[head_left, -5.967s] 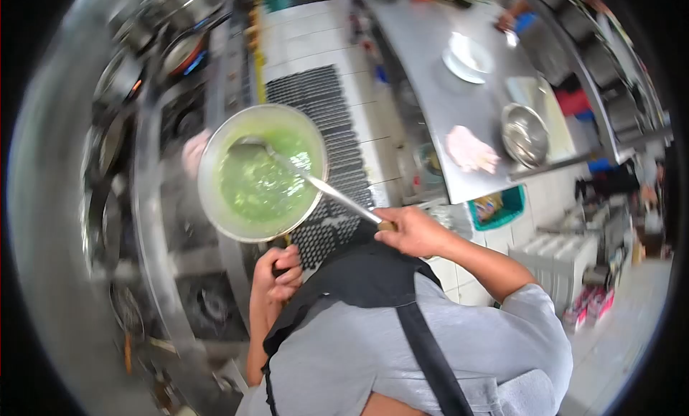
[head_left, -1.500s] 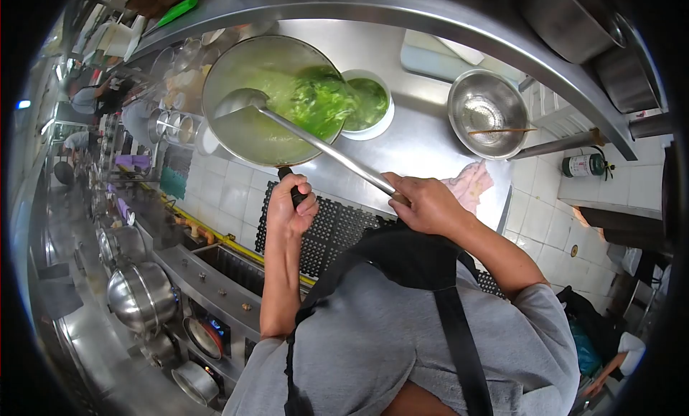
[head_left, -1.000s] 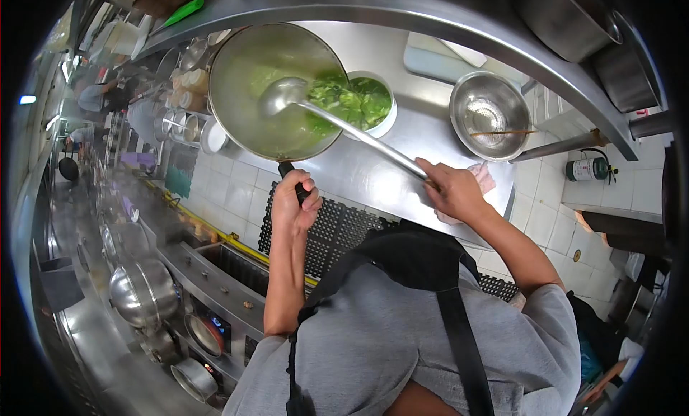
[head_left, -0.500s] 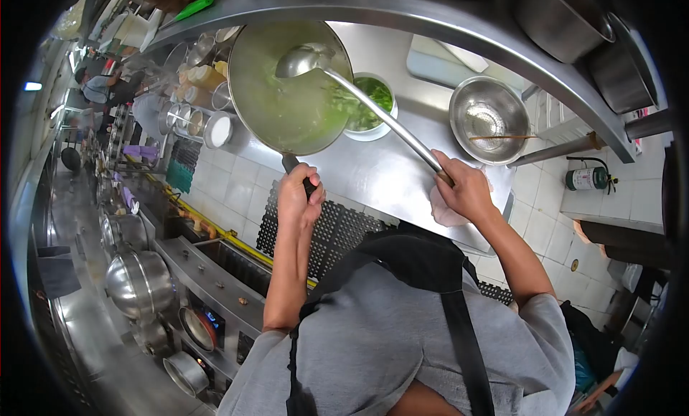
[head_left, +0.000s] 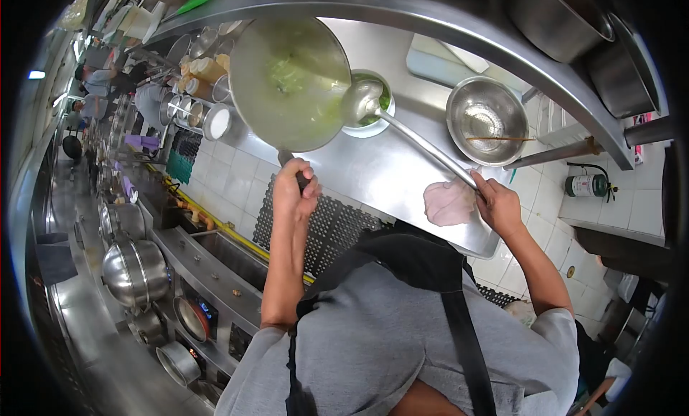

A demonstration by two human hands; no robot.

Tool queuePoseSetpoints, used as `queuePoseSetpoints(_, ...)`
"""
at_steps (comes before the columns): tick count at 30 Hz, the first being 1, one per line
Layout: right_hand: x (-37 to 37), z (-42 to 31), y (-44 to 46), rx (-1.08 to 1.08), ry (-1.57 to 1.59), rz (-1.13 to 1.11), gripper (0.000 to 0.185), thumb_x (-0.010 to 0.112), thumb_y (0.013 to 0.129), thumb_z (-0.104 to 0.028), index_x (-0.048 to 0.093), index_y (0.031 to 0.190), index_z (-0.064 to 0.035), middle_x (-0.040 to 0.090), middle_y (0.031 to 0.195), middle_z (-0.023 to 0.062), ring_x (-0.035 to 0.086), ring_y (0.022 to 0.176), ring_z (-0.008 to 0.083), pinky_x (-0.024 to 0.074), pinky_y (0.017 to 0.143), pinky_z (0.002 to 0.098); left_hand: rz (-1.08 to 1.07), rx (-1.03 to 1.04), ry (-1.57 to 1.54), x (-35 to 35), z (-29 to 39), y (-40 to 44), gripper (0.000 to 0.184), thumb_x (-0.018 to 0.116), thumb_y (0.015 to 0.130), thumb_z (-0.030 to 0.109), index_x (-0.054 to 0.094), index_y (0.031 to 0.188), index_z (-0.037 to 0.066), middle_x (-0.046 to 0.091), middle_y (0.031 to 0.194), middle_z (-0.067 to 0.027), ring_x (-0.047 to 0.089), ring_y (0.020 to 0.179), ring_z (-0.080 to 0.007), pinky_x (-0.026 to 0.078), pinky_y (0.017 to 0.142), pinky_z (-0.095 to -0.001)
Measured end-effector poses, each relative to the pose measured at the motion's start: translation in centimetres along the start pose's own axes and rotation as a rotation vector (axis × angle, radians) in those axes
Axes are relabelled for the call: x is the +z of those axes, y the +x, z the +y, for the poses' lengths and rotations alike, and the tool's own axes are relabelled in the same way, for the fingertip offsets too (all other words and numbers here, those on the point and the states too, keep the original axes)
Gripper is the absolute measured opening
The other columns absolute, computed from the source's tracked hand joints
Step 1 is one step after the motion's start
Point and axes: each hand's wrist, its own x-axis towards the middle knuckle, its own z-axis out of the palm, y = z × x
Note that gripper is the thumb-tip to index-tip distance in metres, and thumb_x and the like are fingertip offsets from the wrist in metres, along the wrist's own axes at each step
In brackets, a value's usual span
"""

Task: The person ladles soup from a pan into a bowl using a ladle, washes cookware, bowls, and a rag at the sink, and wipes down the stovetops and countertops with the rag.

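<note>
My left hand point(head_left: 297, 188) is wrapped round the black handle of a large pan point(head_left: 251, 93), whose inside shows a thin green film and some green bits. The pan is tilted, its right edge close to a white bowl point(head_left: 371, 129) on the steel table. Green leafy food point(head_left: 385, 99) shows in the bowl, partly hidden by the ladle. My right hand point(head_left: 497, 203) grips the end of the long handle of a metal ladle point(head_left: 362, 102). The ladle's head is over the bowl's left side, beside the pan's rim.
On the steel table point(head_left: 402, 179) lie a pink cloth point(head_left: 448, 203) and a metal bowl point(head_left: 488, 122) with a thin brown stick. A shelf point(head_left: 430, 14) crosses above. Stoves with pots point(head_left: 135, 272) stand at the lower left. People point(head_left: 97, 79) are at the far left; another person's arm is at lower right.
The pan has come from above the floor mat to the table and tilted at the bowl; much of its green content is gone. The ladle has moved right from the pan to over the bowl.
</note>
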Motion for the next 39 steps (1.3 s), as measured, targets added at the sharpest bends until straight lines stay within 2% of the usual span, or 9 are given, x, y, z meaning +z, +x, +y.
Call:
queuePoseSetpoints(4, -0.4, -2.5, 0.6, -0.016, 0.304, -0.003, 0.057, 0.07, 0.079, -0.007, 0.062, 0.134, -0.0132, 0.07, 0.088, 0.013, 0.07, 0.073, 0.0313, 0.0564, 0.065, 0.0403, -0.091, -0.087, -0.229, -1.2, -0.3, 0.1, 0.015, 0.06, 0.085, 0.011, 0.051, 0.073, 0.011, 0.049, 0.061, 0.0036, 0.034, 0.038, -0.0106, 0.027, 0.04, -0.0265)
queuePoseSetpoints(6, -0.3, -6.1, 1.9, 0.035, 0.678, -0.109, 0.048, 0.071, 0.086, -0.009, 0.063, 0.133, -0.0054, 0.07, 0.086, 0.0138, 0.068, 0.07, 0.0223, 0.0554, 0.066, 0.0361, -0.223, -0.172, -0.414, -2.1, -0.5, -0.1, 0.015, 0.058, 0.086, 0.011, 0.049, 0.074, 0.01, 0.049, 0.061, 0.0042, 0.034, 0.038, -0.01, 0.027, 0.039, -0.0263)
queuePoseSetpoints(8, 2.2, -8.7, 2.3, 0.067, 0.999, -0.282, 0.048, 0.072, 0.09, -0.009, 0.06, 0.136, -0.0019, 0.063, 0.075, 0.0039, 0.055, 0.06, 0.0112, 0.0508, 0.059, 0.0283, -0.296, -0.264, -0.598, -2.4, -0.9, -1.2, 0.016, 0.057, 0.087, 0.012, 0.048, 0.073, 0.01, 0.049, 0.062, 0.0039, 0.034, 0.039, -0.0097, 0.027, 0.038, -0.0256)
queuePoseSetpoints(10, 0.7, -11.5, 4.5, 0.19, 1.451, -0.772, 0.046, 0.068, 0.094, -0.01, 0.056, 0.138, -0.0024, 0.06, 0.078, 0.002, 0.053, 0.054, 0.0073, 0.0459, 0.051, 0.0247, -0.358, -0.321, -0.72, -3.5, -1.9, -2.8, 0.009, 0.054, 0.089, 0.012, 0.049, 0.083, 0.008, 0.05, 0.063, 0.0061, 0.036, 0.04, -0.0092, 0.029, 0.042, -0.0262)
queuePoseSetpoints(13, 0.1, -13.9, 5.1, 0.204, 1.807, -1.07, 0.042, 0.062, 0.098, -0.014, 0.052, 0.137, 0.0006, 0.058, 0.08, 0.0027, 0.055, 0.054, 0.01, 0.0449, 0.049, 0.0259, -0.397, -0.32, -0.845, -5.3, -4.3, -6.1, 0.016, 0.052, 0.089, 0.013, 0.048, 0.101, 0.003, 0.055, 0.065, 0.0069, 0.039, 0.042, -0.009, 0.028, 0.045, -0.0264)
queuePoseSetpoints(16, 0.6, -14.9, 4.3, 0.256, 1.94, -1.332, 0.042, 0.058, 0.1, -0.015, 0.049, 0.138, 0.0017, 0.055, 0.079, 0.0023, 0.053, 0.054, 0.0108, 0.043, 0.047, 0.0256, -0.354, -0.325, -0.969, -7.7, -7.1, -10.7, 0.015, 0.053, 0.089, 0.013, 0.049, 0.1, 0.003, 0.055, 0.065, 0.0072, 0.039, 0.042, -0.0088, 0.029, 0.045, -0.0267)
queuePoseSetpoints(25, 0.1, -19.9, -5.4, 0.41, 1.694, -1.66, 0.032, 0.058, 0.101, -0.015, 0.052, 0.129, -0.0006, 0.047, 0.075, -0.0001, 0.045, 0.051, 0.006, 0.0367, 0.041, 0.021, -0.147, -0.189, -1.072, -17.8, -20.7, -26.3, 0.006, 0.053, 0.088, 0.014, 0.054, 0.085, 0.01, 0.05, 0.062, 0.0082, 0.033, 0.039, -0.0089, 0.028, 0.039, -0.0262)
queuePoseSetpoints(31, -1.0, -24.5, -11.9, 0.377, 1.37, -1.819, 0.032, 0.062, 0.097, -0.012, 0.051, 0.125, -0.0027, 0.045, 0.069, -0.0018, 0.043, 0.048, 0.0057, 0.0346, 0.039, 0.0231, -0.041, 0.077, -1.045, -20.3, -31.9, -36.6, 0.027, 0.055, 0.09, 0.019, 0.048, 0.064, 0.018, 0.043, 0.055, 0.0056, 0.036, 0.039, -0.0104, 0.03, 0.043, -0.0291)
queuePoseSetpoints(39, -0.2, -30.4, -16.7, -0.103, 0.958, -2.056, 0.037, 0.061, 0.092, -0.01, 0.048, 0.125, -0.0013, 0.044, 0.066, 0.002, 0.04, 0.038, 0.0088, 0.0332, 0.03, 0.0248, 0.242, 0.477, -1.323, -16.1, -42.6, -46.4, 0.023, 0.058, 0.084, 0.018, 0.049, 0.064, 0.016, 0.047, 0.056, 0.0042, 0.034, 0.039, -0.0083, 0.025, 0.04, -0.0262)
